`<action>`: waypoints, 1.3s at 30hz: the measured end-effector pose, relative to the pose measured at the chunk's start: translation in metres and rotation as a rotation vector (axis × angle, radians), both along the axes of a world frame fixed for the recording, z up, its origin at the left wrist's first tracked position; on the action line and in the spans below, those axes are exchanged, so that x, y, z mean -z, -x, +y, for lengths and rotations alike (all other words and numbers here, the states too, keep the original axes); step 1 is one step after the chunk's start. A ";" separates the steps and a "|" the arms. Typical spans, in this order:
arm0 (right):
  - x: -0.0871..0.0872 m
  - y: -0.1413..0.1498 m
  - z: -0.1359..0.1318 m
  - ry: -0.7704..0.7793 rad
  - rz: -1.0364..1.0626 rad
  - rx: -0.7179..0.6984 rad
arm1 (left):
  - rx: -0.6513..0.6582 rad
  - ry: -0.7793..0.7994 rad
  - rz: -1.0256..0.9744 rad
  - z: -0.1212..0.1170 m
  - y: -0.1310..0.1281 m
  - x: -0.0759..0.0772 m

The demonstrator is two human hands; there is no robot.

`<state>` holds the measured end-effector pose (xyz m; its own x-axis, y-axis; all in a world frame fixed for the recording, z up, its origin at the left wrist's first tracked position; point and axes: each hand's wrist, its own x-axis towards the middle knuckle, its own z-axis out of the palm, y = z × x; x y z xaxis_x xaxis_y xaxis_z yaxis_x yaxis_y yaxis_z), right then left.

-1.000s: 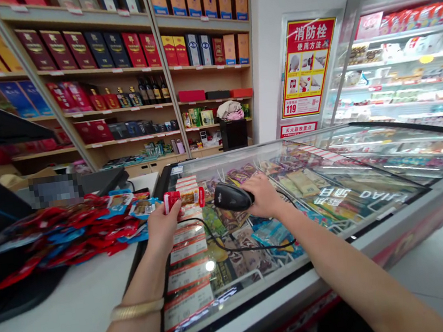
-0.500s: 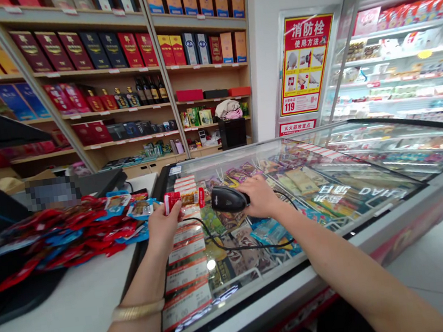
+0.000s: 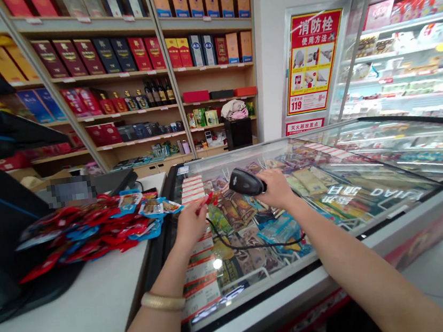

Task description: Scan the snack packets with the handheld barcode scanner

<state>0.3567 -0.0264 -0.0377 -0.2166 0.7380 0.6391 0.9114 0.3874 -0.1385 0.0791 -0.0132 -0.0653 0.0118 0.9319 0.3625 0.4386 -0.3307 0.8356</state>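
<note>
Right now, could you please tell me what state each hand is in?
Left hand: closed, pinching a small red packet.
Right hand: closed, holding a black handheld scanner.

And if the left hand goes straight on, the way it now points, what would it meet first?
Probably the black scanner in the grip of the right hand, though depth is unclear in this view.

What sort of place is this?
Probably a shop, perhaps a supermarket: the right hand holds a barcode scanner over a glass-topped chest of packaged goods, with shelves of boxes beyond.
</note>
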 end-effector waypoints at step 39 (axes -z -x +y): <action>0.011 -0.015 0.013 0.033 0.057 0.054 | -0.749 -0.002 -0.436 -0.002 0.035 -0.018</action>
